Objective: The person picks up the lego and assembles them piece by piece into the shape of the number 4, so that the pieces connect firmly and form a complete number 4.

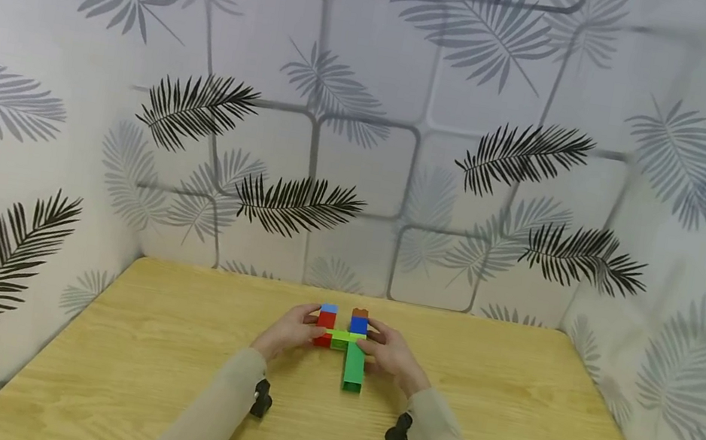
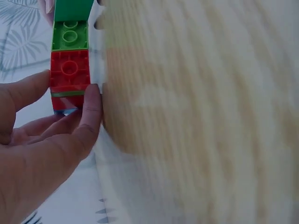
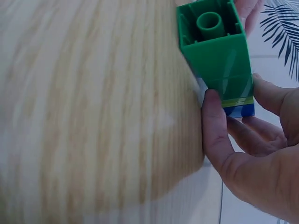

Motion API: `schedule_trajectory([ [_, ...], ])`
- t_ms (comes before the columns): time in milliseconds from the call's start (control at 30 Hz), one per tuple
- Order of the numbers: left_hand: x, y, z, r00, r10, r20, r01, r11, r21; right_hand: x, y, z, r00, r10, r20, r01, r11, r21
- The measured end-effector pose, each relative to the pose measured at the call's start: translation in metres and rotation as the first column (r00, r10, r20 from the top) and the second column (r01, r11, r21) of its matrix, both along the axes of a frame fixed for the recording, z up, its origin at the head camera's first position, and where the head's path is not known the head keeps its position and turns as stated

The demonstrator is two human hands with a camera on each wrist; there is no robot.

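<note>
A joined structure of toy building bricks (image 1: 354, 361) is held between both hands over the middle of the wooden table. My left hand (image 1: 291, 334) grips its left side, by a red brick (image 2: 70, 68) with a light blue brick (image 1: 329, 308) at the far end. Gripping the right side, my right hand (image 1: 396, 356) has its fingers around the part with a blue brick (image 1: 358, 325) and a brown-orange brick (image 1: 360, 313). A thin lime plate (image 1: 339, 335) links the two sides. The green brick (image 3: 219, 60) points its hollow underside towards me.
The wooden tabletop (image 1: 166, 367) stretches out on every side of the hands. Behind it stands a wall (image 1: 348, 250) with a leaf pattern, and patterned side walls flank the table. A dark wrist device (image 1: 398, 433) sits on each sleeve.
</note>
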State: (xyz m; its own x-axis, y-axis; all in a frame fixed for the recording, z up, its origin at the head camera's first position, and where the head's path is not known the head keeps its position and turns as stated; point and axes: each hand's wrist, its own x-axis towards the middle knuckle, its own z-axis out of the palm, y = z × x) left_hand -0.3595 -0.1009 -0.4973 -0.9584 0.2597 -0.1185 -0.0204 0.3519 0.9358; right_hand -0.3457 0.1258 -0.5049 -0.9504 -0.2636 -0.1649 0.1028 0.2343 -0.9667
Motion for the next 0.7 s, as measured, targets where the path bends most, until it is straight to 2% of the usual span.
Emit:
schedule_trajectory([
  [233, -0.0057, -0.0008, -0.0028, 1.0, 0.016, -0.013, -0.016, 0.999, -0.03, -0.0069, 0.0001, -0.0011, 1.0, -0.005, -0.003, 0.005, 1.0, 0.025],
  [467, -0.0049, -0.0008, -0.0055, 0.998, 0.025, -0.066, -0.029, 0.997, -0.065, -0.0067, 0.0003, -0.0019, 1.0, -0.014, -0.019, 0.015, 0.999, 0.044],
  [600, -0.0036, -0.0016, -0.0052, 0.998, 0.019, -0.06, -0.023, 0.998, -0.062, -0.0045, 0.0003, -0.001, 0.999, -0.035, -0.013, 0.035, 0.999, 0.041],
  [700, -0.0008, -0.0038, -0.0017, 0.999, 0.017, -0.045, -0.02, 0.999, -0.051, -0.0015, 0.0031, 0.003, 0.998, -0.045, -0.043, 0.048, 0.996, 0.077],
])
